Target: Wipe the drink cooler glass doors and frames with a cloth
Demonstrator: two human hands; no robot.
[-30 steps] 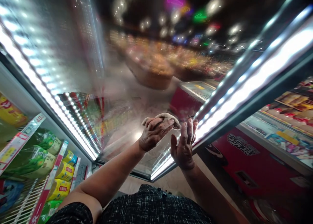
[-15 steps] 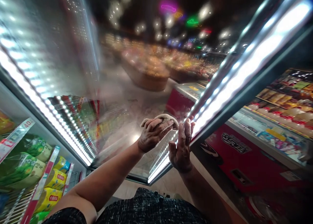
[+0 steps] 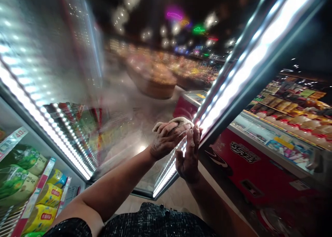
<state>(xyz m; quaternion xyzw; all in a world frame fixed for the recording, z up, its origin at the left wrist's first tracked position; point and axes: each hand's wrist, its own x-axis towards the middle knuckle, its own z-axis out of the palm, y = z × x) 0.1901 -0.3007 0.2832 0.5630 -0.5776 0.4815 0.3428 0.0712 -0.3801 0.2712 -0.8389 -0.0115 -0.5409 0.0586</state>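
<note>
An open glass freezer door (image 3: 111, 102) stands in front of me, its lit edge (image 3: 233, 81) running up to the right. My left hand (image 3: 166, 140) presses a beige cloth (image 3: 178, 121) flat against the glass near that edge, fingers closed over it. My right hand (image 3: 188, 154) grips the lit door edge just right of the cloth, fingers curled round the frame.
Freezer shelves with green and yellow packets (image 3: 28, 174) lie at the lower left. A red chest freezer (image 3: 246, 161) stands on the right with goods under its lid. Blurred shop displays (image 3: 160, 78) and coloured lights lie beyond the glass.
The door and my view have swung a little to the left. Both hands keep their hold, the cloth staying near the lit edge.
</note>
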